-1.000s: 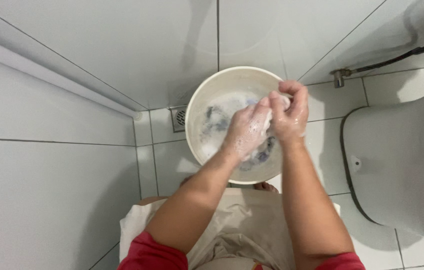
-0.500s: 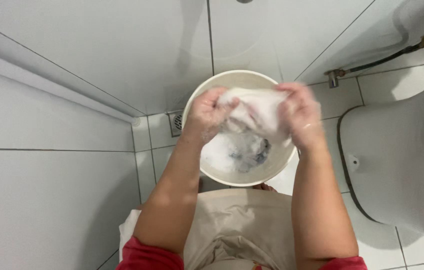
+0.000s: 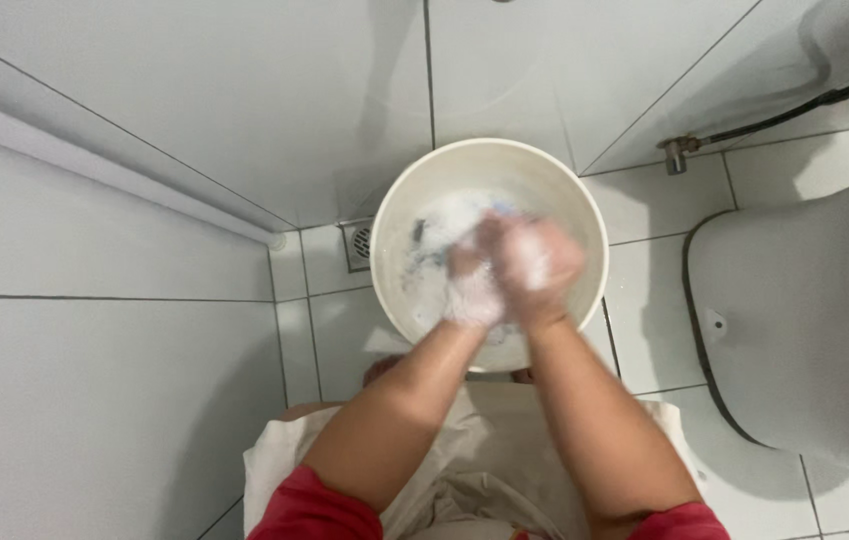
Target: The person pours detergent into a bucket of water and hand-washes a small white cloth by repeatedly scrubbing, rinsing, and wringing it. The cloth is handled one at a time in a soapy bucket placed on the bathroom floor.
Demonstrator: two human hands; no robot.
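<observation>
Hands meet over a round cream plastic basin (image 3: pixel 584 215) set on the white tiled bathroom floor (image 3: pixel 644 290), where washing is plainly under way but not finished. The left hand (image 3: pixel 474 275) and the right hand (image 3: pixel 542 262) are pressed together, both coated in white suds; motion blur hides the fingers, so it cannot be told how they close or what they pinch. A small white cloth appears to sit bunched between the palms, low inside the basin, though lather makes that uncertain. Under and beside the hands, soapy water (image 3: pixel 434 235) holds a dark blue-grey garment (image 3: pixel 422 250), soaking and not wrung. Judging by the thick foam, scrubbing is well along; rinsing and wringing look to remain.

Half a second earlier the two hands were apart, stretching the white cloth open above the rim; they have since dropped into the basin and closed on each other. A square metal floor drain (image 3: pixel 357 243) lies just left of the basin, a white toilet base (image 3: pixel 794 330) to the right.
</observation>
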